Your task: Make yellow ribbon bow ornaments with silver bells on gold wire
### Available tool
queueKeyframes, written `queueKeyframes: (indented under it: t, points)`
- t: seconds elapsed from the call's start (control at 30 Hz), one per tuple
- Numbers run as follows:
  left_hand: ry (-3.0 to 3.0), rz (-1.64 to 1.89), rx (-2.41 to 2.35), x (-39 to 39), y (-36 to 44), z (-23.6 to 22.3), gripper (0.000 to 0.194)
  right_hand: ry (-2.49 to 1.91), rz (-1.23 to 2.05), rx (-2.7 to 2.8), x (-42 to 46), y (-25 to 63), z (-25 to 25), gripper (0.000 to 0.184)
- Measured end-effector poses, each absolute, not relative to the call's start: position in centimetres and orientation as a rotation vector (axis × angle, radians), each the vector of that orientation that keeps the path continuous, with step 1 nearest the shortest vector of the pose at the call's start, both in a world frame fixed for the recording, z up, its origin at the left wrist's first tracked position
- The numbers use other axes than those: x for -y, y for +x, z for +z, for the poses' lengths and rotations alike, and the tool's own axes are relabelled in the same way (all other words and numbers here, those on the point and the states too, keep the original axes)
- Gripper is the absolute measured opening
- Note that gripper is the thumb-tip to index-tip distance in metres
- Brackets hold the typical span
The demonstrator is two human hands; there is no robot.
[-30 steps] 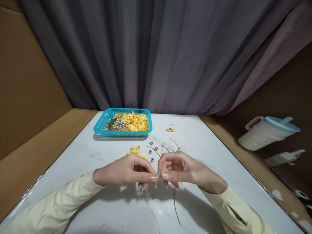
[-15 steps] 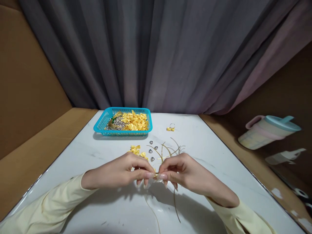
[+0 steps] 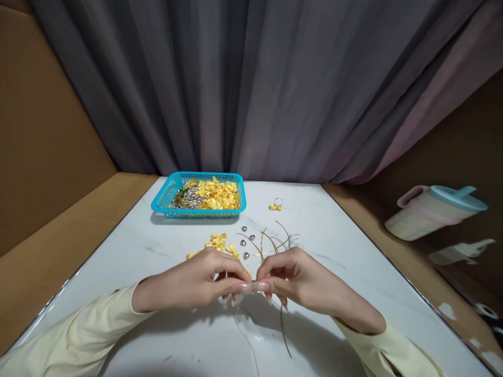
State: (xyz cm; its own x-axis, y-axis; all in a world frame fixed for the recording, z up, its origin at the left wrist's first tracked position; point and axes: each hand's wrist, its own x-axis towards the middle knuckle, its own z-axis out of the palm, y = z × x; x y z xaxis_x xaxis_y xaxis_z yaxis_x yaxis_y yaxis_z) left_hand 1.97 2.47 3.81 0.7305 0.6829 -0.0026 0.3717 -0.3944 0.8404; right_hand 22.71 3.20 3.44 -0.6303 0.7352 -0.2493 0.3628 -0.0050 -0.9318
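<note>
Before me, left hand (image 3: 200, 277) and right hand (image 3: 301, 277) pinch a thin golden piece (image 3: 253, 283); one yellow-bowed wire ring (image 3: 275, 208) looks finished, metallic silver hearts (image 3: 243, 242) remain.

Gray curtain (image 3: 259, 89), lidded cup (image 3: 418, 215)

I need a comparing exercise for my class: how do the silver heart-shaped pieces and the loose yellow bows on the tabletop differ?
The silver heart-shaped pieces look compact and shiny; the yellow bows look folded. The four silver heart-shaped pieces lie apart, while most yellow bows cluster together. 
Both lie on the white tabletop, and silver and yellow pieces also lie in the blue basket.
</note>
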Motion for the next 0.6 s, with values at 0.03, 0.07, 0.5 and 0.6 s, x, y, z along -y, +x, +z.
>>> queueKeyframes:
  t: [0.03,0.07,0.5,0.6]
  points:
    - [2.037,0.426,-0.803,-2.41,1.98,3.81,0.021,-1.142,1.671,1.972,-3.22,22.73,3.42,0.027]
    - [2.048,0.416,-0.804,-2.35,1.99,3.81,0.022,-1.138,1.677,1.973,-3.24,22.76,3.41,0.028]
    - [2.104,0.320,-0.785,-2.45,1.98,4.18,0.025,-1.045,1.770,2.087,-3.48,23.31,3.92,0.024]
    - [2.083,0.315,-0.773,-2.45,2.01,4.16,0.024,-1.078,1.691,2.146,-3.26,23.11,3.75,0.019]
